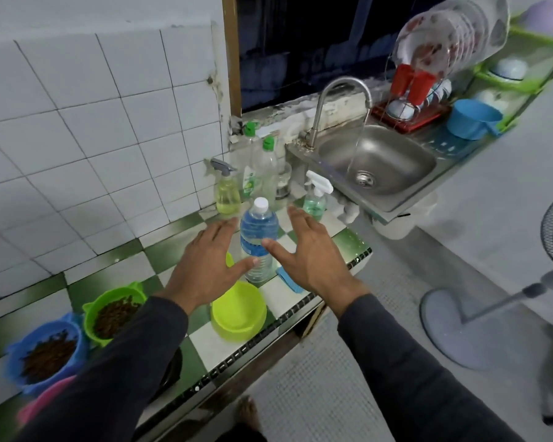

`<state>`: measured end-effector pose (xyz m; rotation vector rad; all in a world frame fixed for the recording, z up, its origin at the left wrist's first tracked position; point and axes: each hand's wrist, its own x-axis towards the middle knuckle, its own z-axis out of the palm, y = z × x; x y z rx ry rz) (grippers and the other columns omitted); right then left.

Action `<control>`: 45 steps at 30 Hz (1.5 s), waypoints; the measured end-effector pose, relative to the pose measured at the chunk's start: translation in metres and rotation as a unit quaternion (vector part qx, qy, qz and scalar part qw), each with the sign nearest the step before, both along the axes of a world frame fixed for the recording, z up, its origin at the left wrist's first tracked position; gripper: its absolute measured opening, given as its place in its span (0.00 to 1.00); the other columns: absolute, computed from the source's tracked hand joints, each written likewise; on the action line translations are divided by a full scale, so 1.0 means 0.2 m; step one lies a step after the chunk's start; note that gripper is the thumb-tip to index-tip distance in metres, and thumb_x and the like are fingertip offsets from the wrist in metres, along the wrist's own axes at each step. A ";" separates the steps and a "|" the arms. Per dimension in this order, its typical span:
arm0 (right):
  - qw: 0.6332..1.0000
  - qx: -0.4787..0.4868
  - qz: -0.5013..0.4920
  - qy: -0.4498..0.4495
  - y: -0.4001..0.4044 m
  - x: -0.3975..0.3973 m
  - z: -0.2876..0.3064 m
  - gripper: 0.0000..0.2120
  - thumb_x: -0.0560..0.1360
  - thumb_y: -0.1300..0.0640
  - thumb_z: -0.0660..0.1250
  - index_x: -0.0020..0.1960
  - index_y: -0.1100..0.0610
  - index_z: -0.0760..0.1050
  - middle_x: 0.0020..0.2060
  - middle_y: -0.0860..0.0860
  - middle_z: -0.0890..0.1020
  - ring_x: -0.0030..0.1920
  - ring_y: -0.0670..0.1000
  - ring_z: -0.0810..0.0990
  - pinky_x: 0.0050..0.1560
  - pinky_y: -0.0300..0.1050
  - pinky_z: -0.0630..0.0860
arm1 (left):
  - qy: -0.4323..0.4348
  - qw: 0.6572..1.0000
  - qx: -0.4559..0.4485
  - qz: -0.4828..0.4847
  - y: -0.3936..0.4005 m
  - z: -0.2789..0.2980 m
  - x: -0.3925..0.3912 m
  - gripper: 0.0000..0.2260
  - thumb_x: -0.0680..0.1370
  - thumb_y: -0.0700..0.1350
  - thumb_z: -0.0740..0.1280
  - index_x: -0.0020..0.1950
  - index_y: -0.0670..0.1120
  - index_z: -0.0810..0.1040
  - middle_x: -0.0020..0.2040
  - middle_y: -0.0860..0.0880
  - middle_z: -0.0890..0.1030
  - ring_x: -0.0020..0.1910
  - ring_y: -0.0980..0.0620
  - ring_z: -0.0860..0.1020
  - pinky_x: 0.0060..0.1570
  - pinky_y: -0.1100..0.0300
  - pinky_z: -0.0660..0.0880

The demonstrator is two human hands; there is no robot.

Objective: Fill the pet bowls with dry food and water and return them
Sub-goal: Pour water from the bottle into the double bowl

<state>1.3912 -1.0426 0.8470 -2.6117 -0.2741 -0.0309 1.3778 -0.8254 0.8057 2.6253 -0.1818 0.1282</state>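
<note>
Your left hand (209, 262) and right hand (310, 250) hung open over the checkered counter (211, 342), one on each side of a capped water bottle (258, 240) that stood upright between them; neither hand clearly gripped it. Just in front of the bottle sat a yellow-green bowl (238, 311). Further to your left, a green bowl (114, 309) and a blue bowl (47, 355) each held dry food, and a pink bowl (45, 401) peeked out beside your sleeve. Behind the bottle stood spray bottles (227, 189) and soap bottles (258, 161). At the sink (377, 164), water ran from the tap (342, 103).
</note>
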 end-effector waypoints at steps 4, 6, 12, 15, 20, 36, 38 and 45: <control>0.999 0.029 0.011 0.013 0.03 0.14 -0.04 0.41 0.77 0.33 0.64 0.81 0.55 0.56 0.78 0.55 0.65 0.77 0.56 0.63 0.74 0.50 0.63 | 0.028 0.999 -0.015 0.006 0.00 -0.09 0.15 0.47 0.72 0.77 0.62 0.83 0.54 0.53 0.81 0.49 0.62 0.76 0.46 0.67 0.73 0.46 0.68; 0.999 0.032 0.019 0.023 0.04 0.20 -0.06 0.42 0.77 0.33 0.63 0.81 0.54 0.55 0.78 0.54 0.65 0.77 0.56 0.63 0.73 0.49 0.64 | 0.039 0.999 -0.019 0.007 0.00 -0.12 0.21 0.50 0.70 0.78 0.62 0.84 0.55 0.50 0.82 0.49 0.60 0.78 0.46 0.64 0.75 0.46 0.66; 0.997 0.062 0.039 0.036 0.09 0.36 -0.12 0.39 0.78 0.38 0.67 0.80 0.55 0.59 0.75 0.54 0.70 0.74 0.56 0.67 0.71 0.47 0.66 | 0.092 0.992 -0.088 -0.015 0.02 -0.21 0.39 0.57 0.63 0.84 0.62 0.84 0.57 0.48 0.83 0.52 0.56 0.80 0.50 0.59 0.75 0.54 0.62; 0.996 0.076 0.037 0.028 0.11 0.42 -0.14 0.35 0.78 0.41 0.69 0.79 0.54 0.64 0.69 0.56 0.75 0.70 0.56 0.71 0.68 0.47 0.67 | 0.117 0.984 -0.128 -0.027 0.01 -0.26 0.45 0.59 0.62 0.82 0.67 0.84 0.56 0.49 0.83 0.53 0.58 0.79 0.52 0.61 0.70 0.58 0.62; 0.996 0.079 0.042 -0.016 0.14 0.50 -0.17 0.26 0.76 0.44 0.72 0.69 0.56 0.77 0.56 0.55 0.80 0.59 0.56 0.75 0.56 0.40 0.67 | 0.123 0.977 -0.173 -0.030 -0.02 -0.33 0.51 0.57 0.63 0.75 0.75 0.84 0.56 0.52 0.81 0.54 0.64 0.77 0.52 0.66 0.71 0.57 0.67; 0.988 -0.009 0.137 -0.070 0.16 0.59 -0.08 0.12 0.79 0.54 0.70 0.53 0.64 0.82 0.47 0.58 0.75 0.49 0.56 0.75 0.49 0.39 0.65 | 0.102 0.965 -0.239 -0.021 -0.09 -0.34 0.58 0.45 0.64 0.63 0.83 0.75 0.60 0.65 0.68 0.59 0.75 0.63 0.63 0.75 0.58 0.63 0.74; 0.987 -0.010 0.143 -0.077 0.15 0.59 -0.07 0.12 0.79 0.55 0.70 0.52 0.65 0.82 0.47 0.59 0.75 0.49 0.56 0.74 0.49 0.37 0.63 | 0.098 0.965 -0.244 -0.020 -0.09 -0.34 0.57 0.44 0.64 0.63 0.83 0.74 0.61 0.65 0.66 0.61 0.76 0.62 0.70 0.73 0.54 0.70 0.71; 0.973 -0.022 0.220 -0.067 0.14 0.61 -0.07 0.10 0.75 0.69 0.69 0.55 0.64 0.82 0.50 0.59 0.78 0.55 0.58 0.75 0.53 0.38 0.67 | 0.102 0.961 -0.254 -0.036 -0.08 -0.34 0.58 0.45 0.66 0.59 0.84 0.77 0.58 0.64 0.66 0.58 0.78 0.64 0.61 0.76 0.59 0.62 0.74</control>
